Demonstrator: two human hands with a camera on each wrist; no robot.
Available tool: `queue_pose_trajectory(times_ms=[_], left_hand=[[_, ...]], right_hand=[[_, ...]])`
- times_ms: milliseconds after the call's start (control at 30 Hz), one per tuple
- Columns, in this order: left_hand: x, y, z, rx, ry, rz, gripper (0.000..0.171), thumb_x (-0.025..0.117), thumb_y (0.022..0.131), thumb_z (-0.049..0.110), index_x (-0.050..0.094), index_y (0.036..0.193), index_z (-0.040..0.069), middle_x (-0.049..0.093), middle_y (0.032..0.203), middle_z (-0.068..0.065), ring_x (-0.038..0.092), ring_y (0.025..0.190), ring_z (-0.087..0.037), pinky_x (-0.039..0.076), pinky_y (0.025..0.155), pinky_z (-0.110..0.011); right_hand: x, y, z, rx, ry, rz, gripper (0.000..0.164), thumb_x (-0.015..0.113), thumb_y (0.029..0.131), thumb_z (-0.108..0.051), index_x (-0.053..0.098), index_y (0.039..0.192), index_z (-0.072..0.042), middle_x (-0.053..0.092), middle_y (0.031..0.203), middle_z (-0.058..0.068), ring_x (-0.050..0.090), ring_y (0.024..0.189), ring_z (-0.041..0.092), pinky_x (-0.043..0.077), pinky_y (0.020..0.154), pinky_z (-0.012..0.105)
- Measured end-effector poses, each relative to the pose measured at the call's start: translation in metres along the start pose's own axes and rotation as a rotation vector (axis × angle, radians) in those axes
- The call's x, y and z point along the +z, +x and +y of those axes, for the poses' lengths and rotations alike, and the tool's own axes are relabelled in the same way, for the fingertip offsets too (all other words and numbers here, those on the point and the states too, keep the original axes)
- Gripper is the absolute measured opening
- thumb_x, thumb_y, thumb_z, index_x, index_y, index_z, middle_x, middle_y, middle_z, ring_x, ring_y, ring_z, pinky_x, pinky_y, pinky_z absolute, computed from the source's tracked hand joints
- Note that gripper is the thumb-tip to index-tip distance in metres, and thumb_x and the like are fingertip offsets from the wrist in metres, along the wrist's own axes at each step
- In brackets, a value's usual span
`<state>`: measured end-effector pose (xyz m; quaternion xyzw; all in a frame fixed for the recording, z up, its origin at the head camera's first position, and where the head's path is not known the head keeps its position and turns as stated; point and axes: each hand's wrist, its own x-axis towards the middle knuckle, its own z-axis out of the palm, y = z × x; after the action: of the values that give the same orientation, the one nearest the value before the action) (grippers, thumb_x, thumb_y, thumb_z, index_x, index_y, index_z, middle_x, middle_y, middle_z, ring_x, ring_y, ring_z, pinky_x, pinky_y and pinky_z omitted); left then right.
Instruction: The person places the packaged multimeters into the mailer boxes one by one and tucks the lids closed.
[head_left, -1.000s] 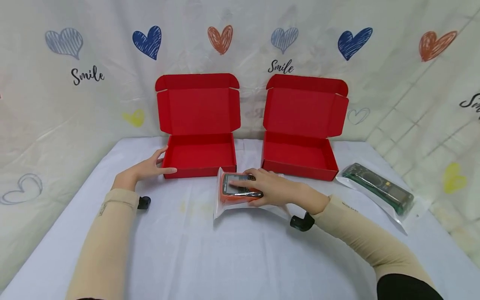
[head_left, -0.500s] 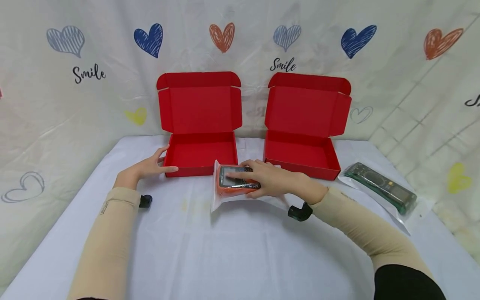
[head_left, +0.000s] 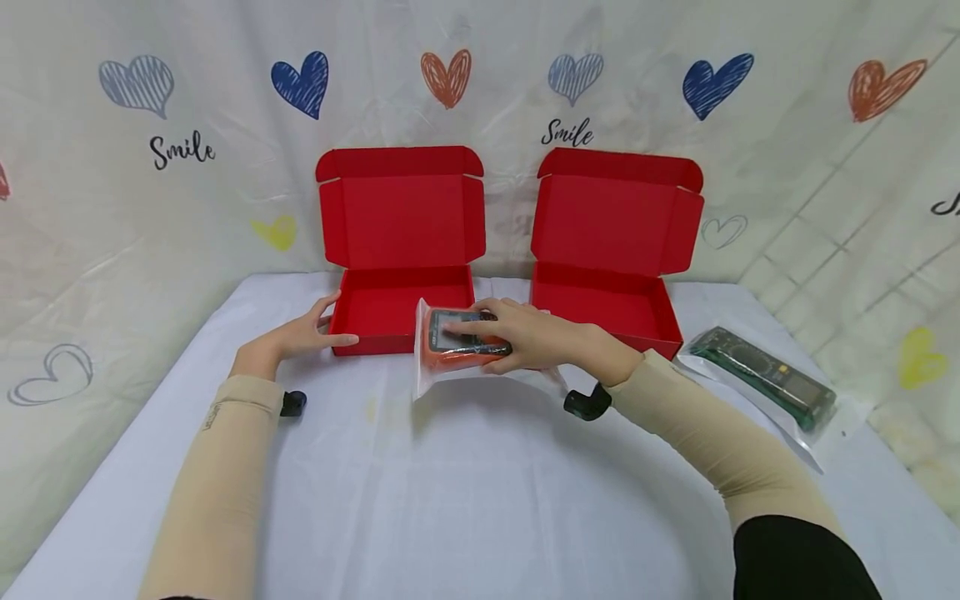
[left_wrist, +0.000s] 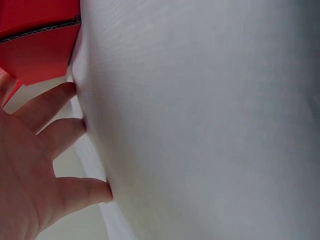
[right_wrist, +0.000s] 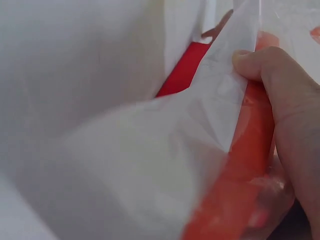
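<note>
My right hand (head_left: 536, 335) grips an orange-edged multimeter (head_left: 453, 362) in a clear plastic bag, lifted just in front of the left red box (head_left: 382, 344). In the right wrist view my thumb (right_wrist: 252, 65) presses on the bag (right_wrist: 145, 165) along the orange side. Spread fingers of my left hand (head_left: 294, 337) rest at the left front corner of that box, thumb along the front wall. In the left wrist view, several fingers (left_wrist: 85, 190) are spread below the red box corner (left_wrist: 42, 52); the index finger is partly cut off.
Another open red box (head_left: 611, 329) stands to the right, lid up. A green multimeter (head_left: 765, 375) in a clear bag lies at the table's right side. Behind the boxes hangs a pale cloth (head_left: 495, 83) printed with hearts. White cloth (head_left: 480, 500) covers the table.
My right hand has lifted the bagged multimeter and moved it slightly left and away from me, toward the left box. My left hand stays by the box corner.
</note>
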<state>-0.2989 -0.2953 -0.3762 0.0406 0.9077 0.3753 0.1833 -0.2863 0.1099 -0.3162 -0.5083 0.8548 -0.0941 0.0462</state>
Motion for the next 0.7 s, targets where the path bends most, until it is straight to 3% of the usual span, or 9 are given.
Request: queue_pose_trajectory(times_ms=[433, 700], left_hand=[[-0.001, -0.003, -0.001, 0.017, -0.012, -0.016, 0.115, 0.072, 0.091, 0.054, -0.011, 0.165, 0.023, 0.009, 0.167, -0.026, 0.011, 0.151, -0.048, 0.026, 0.113, -0.071], [0.0, 0.0, 0.0, 0.01, -0.023, -0.012, 0.117, 0.073, 0.089, 0.054, -0.01, 0.165, 0.023, 0.01, 0.167, -0.025, 0.012, 0.15, -0.049, 0.031, 0.112, -0.068]], right_hand=[[-0.007, 0.031, 0.017, 0.002, 0.02, 0.042, 0.077, 0.076, 0.093, -0.032, 0.038, 0.16, -0.027, 0.043, 0.148, 0.018, 0.045, 0.128, 0.03, 0.051, 0.096, 0.04], [-0.011, 0.053, 0.025, 0.025, 0.0, 0.038, 0.079, 0.076, 0.094, -0.033, 0.036, 0.161, -0.027, 0.042, 0.15, 0.016, 0.043, 0.128, 0.028, 0.052, 0.093, 0.036]])
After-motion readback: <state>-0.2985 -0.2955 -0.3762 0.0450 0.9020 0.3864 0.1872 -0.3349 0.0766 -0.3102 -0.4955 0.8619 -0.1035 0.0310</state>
